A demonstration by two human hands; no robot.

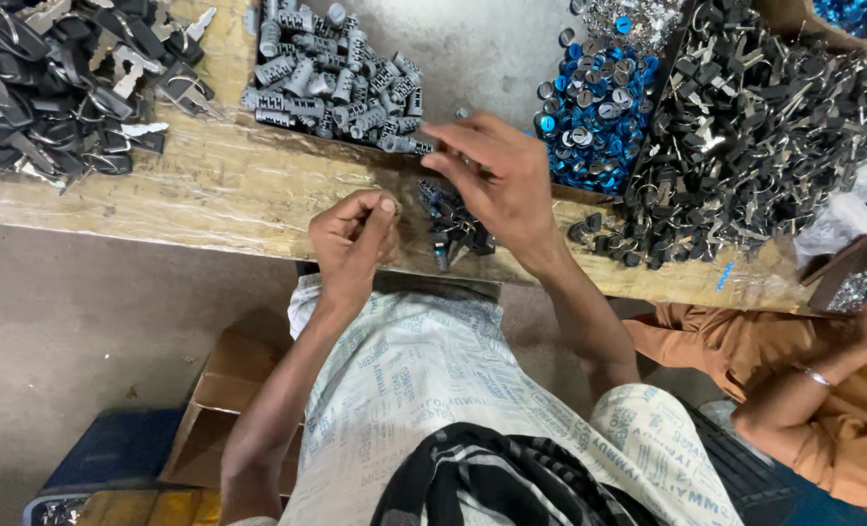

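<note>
Grey metal cylinders sit heaped on the plastic-wrapped wooden bench, and the right hand reaches over with fingers spread, touching one at the pile's edge. Left hand is curled narrow just beside it; can't tell what it's pinching. Blue caps nearby.

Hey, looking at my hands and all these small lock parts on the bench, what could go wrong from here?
1. The right hand reaches over the grey lock cylinders; a sleeve or wrist brush might knock some off the heap.
2. The small dark pile of parts sits near the bench edge, so pieces may roll to the floor.
3. The left hand pinches something too small to make out; it could easily slip.
</note>
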